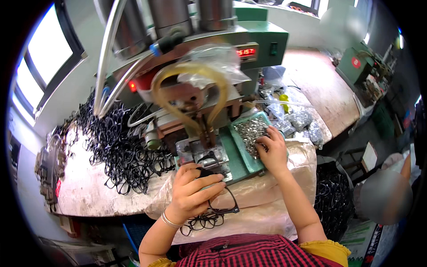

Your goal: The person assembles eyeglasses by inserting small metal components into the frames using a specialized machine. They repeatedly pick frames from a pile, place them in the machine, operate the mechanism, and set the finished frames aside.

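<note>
My left hand (192, 190) is closed around a black eyeglass frame (236, 204) in front of the green machine. One lens rim hangs out below my fingers, and the frame's other side reaches over the metal work plate (222, 166), partly hidden by the hand. Above that plate, two dark metal prongs (206, 135) point down. My right hand (274, 153) dips into a teal tray (251, 165) of small silvery metal parts (251, 129). Its thumb and fingers are drawn together at the parts; what they pinch is too small to make out.
A large heap of black eyeglass frames (118, 151) covers the table's left side. Several more frames (202, 222) lie below my left hand. Yellowish hoses (222, 89) loop before the machine. Bagged parts (300, 119) sit beyond the tray. Another person (387, 196) is at the right.
</note>
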Tool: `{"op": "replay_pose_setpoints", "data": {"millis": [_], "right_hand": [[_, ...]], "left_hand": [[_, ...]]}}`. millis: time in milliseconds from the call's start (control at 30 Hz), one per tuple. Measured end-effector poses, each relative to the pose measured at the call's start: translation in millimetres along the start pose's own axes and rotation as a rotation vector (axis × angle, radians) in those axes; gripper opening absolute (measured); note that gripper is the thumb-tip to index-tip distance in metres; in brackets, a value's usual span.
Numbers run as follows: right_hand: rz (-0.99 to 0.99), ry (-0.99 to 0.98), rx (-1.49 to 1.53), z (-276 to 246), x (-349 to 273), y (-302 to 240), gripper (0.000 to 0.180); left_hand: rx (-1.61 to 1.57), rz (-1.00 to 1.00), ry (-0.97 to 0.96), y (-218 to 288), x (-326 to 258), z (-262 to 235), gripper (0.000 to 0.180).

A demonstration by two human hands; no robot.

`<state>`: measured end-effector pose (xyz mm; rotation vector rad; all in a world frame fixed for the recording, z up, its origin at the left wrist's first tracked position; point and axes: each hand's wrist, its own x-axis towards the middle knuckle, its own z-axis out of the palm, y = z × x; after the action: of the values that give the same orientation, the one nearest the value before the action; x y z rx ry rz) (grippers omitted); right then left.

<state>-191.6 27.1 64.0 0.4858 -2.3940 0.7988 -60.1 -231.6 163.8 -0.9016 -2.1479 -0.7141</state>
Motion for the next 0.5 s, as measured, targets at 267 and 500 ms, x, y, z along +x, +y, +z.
{"op": "replay_pose_setpoints", "data": {"millis": [267, 500], "right_hand": [[-0.131, -0.129, -0.019, 38.0, 40.8, -39.6, 0.018], [0.621, 0.135, 0.893, -6.0, -16.0, 12.2, 0.019]], "left_hand": [[0.076, -0.08, 0.023, 10.9, -9.4, -3.2, 0.018], [0.432, -0.678, 0.518, 11.8, -115.9, -44.2, 0.022]]}}
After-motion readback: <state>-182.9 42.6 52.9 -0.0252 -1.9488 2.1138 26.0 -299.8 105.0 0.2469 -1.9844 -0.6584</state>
